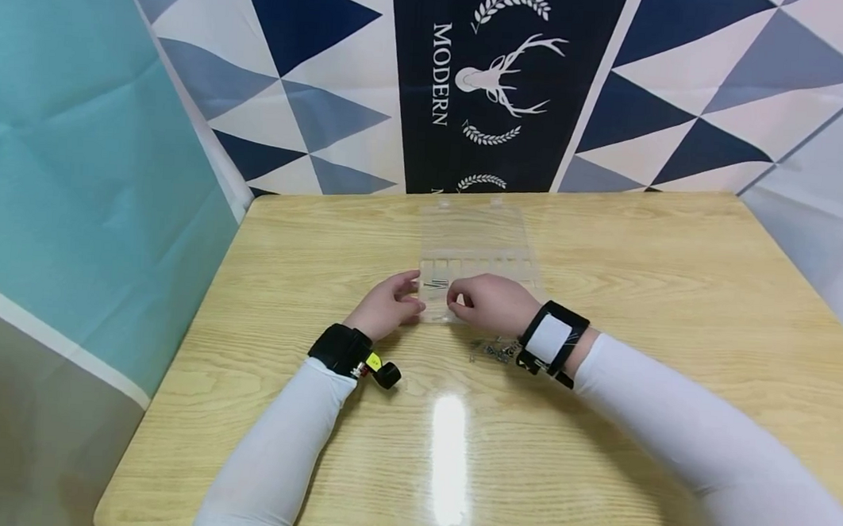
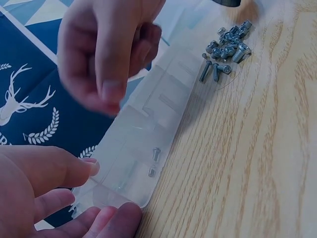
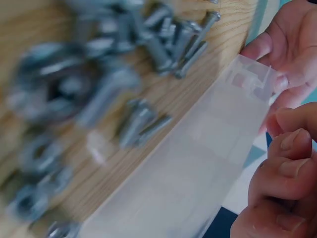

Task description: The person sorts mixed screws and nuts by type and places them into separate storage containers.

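Note:
A clear plastic compartment box (image 1: pixel 464 267) stands near the back of the table, its lid folded back. My left hand (image 1: pixel 383 307) holds the box's left end, its fingertips set about the end wall in the left wrist view. My right hand (image 1: pixel 494 302) hovers above the compartments with its fingers curled; no item shows between thumb and fingers in either wrist view. Small screws (image 2: pixel 155 154) lie in the compartment at the left end. A heap of metal screws and nuts (image 2: pixel 229 45) sits on the wood along the front side of the box, beneath my right wrist.
The wooden table (image 1: pixel 560 477) reaches back to a patterned wall covering (image 1: pixel 331 75). A light teal panel (image 1: pixel 76 157) borders the left side. Washers and nuts (image 3: pixel 29 198) lie loose beside the screws, close to the box's front wall.

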`<move>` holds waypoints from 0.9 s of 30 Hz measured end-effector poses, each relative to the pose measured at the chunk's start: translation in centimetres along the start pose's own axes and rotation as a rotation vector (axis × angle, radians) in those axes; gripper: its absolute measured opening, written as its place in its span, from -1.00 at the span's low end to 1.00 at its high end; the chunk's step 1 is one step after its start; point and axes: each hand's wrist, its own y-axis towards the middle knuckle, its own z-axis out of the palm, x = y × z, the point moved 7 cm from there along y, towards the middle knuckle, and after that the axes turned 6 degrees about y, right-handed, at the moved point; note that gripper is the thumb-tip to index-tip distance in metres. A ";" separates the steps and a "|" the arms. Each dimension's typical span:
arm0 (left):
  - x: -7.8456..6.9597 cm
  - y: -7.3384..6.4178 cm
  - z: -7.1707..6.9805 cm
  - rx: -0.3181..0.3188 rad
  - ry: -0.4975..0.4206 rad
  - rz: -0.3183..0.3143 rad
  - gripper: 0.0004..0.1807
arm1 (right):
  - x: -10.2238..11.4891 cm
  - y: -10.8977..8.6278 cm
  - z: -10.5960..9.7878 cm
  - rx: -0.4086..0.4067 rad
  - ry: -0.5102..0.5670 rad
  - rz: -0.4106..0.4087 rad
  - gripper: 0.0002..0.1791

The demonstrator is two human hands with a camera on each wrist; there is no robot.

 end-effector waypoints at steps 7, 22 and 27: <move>0.0 -0.2 -0.3 -0.008 -0.006 0.002 -0.33 | -1.1 -2.2 -1.1 -0.037 0.005 0.002 -0.85; 0.1 -0.2 0.0 -0.022 -0.007 0.005 -0.32 | -2.7 -5.3 -0.7 -0.009 -0.095 -0.027 -0.88; -0.1 -0.3 0.2 -0.017 -0.005 0.007 -0.32 | -2.2 -5.6 -0.4 -0.015 -0.217 -0.053 -0.90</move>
